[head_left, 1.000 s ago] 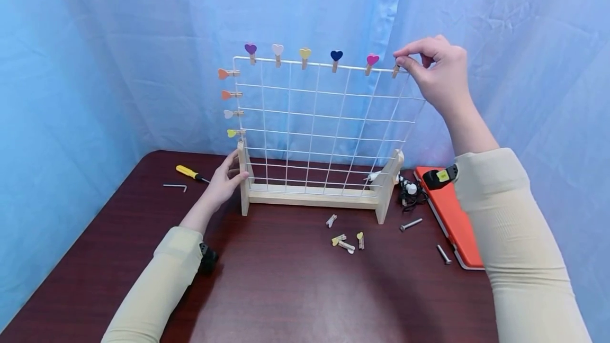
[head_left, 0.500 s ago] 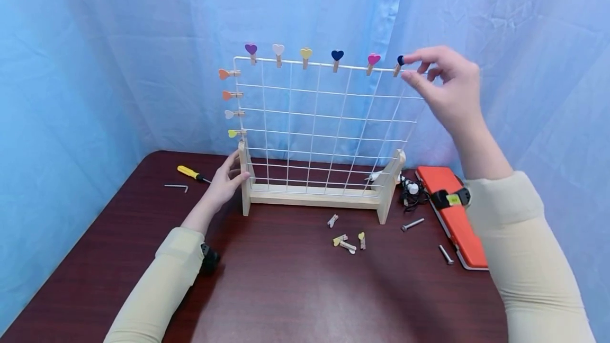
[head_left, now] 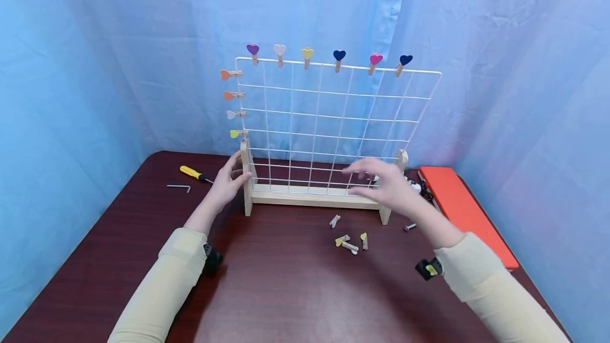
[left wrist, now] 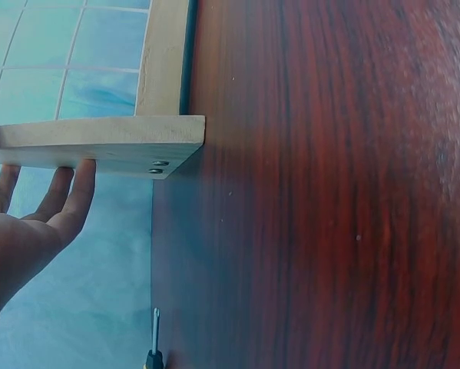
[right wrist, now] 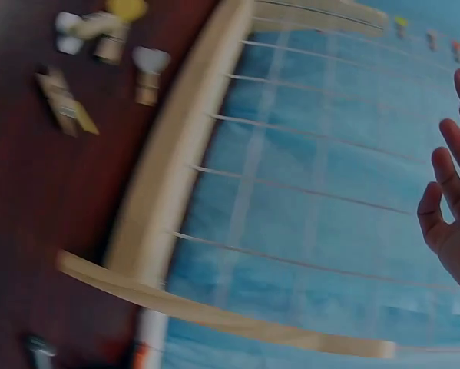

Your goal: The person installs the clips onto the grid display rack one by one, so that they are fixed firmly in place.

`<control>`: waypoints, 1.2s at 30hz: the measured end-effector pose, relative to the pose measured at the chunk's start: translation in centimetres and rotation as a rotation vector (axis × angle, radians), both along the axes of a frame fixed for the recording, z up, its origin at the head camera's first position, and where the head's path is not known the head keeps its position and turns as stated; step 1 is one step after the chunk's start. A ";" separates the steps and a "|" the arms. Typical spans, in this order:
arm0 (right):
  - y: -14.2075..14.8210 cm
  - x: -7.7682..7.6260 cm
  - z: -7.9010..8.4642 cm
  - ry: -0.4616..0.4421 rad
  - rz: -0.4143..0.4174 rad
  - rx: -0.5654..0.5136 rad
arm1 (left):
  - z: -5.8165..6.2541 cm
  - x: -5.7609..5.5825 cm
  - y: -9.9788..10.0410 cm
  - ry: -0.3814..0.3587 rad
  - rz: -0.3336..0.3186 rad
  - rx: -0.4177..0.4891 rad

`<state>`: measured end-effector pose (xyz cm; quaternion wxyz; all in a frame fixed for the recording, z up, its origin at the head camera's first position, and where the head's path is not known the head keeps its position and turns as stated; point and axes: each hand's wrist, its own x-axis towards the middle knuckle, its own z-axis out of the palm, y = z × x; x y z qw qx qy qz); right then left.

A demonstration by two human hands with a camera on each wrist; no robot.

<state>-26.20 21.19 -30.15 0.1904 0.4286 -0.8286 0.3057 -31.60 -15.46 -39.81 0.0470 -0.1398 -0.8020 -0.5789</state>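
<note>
A white wire grid [head_left: 329, 105] stands in a wooden stand [head_left: 314, 200] on the table. Along its top wire sit several heart clothespins, ending at the right with a dark blue heart clothespin [head_left: 405, 61]. More, such as an orange heart clothespin [head_left: 229, 74], line the left side. My left hand [head_left: 226, 181] holds the stand's left post, fingertips against the outer face [left wrist: 114, 157] and thumb at the edge. Blurred in motion, my right hand [head_left: 383, 187] is in front of the grid's lower right, fingers spread apart and holding nothing. Below it lie several loose clothespins [head_left: 349, 246].
At the left lie a yellow screwdriver [head_left: 191, 172] and an L-shaped hex key [head_left: 179, 187]. An orange case [head_left: 464, 210] is at the right, near a bolt [head_left: 410, 227] and partly hidden cables. Blue curtain [head_left: 143, 41] hangs behind the table.
My right hand has let go of the dark blue clothespin on the top wire and dropped down and left toward the loose ones. The left hand stays on the post.
</note>
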 end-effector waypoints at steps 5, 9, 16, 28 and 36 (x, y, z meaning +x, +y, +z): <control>0.8 -1.2 -6.4 -0.104 0.057 0.153 | -0.6 -0.4 -0.1 0.003 0.010 -0.001; 0.8 -1.5 -9.4 -0.140 0.151 0.254 | -0.9 -0.6 -0.2 0.012 0.020 -0.007; 1.0 -2.2 -12.8 -0.226 0.217 0.394 | -0.4 -0.2 0.0 -0.001 0.015 -0.003; 0.2 -2.4 -13.3 -0.294 0.192 0.464 | 1.5 1.2 0.7 0.001 0.005 -0.016; 1.1 -2.5 -10.0 -0.291 0.157 0.326 | -0.4 -0.2 -0.1 0.014 0.011 -0.019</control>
